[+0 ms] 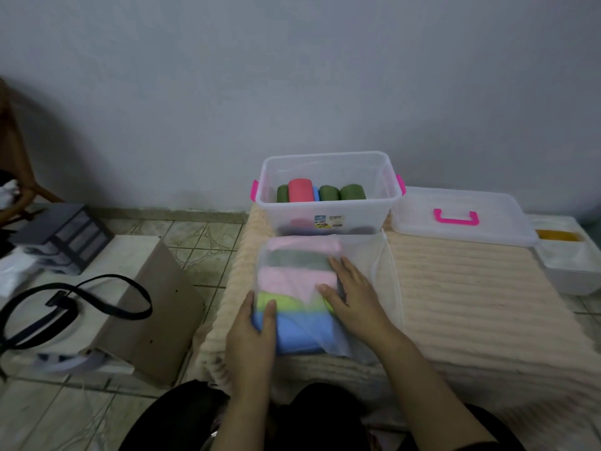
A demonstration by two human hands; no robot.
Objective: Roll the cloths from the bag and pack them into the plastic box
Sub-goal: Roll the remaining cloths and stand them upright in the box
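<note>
A sheer white mesh bag [367, 255] lies on a cream ribbed mat [471, 297], holding a stack of folded cloths: pink [292, 278], grey-green, lime and blue [299, 333]. My left hand [257, 333] grips the near left edge of the blue cloth, thumb on top. On the right side of the stack my right hand [354, 294] rests flat on the bag, fingers straight. Behind the bag stands the clear plastic box [328, 209] with pink latches; several rolled cloths, green, red and blue, lie inside it.
The box's lid [461, 216] with a pink handle lies to the right, beside a white tub [566, 262]. On the tiled floor at left are a cardboard sheet [156, 314], a black-handled bag [65, 307] and a small dark drawer unit [68, 236].
</note>
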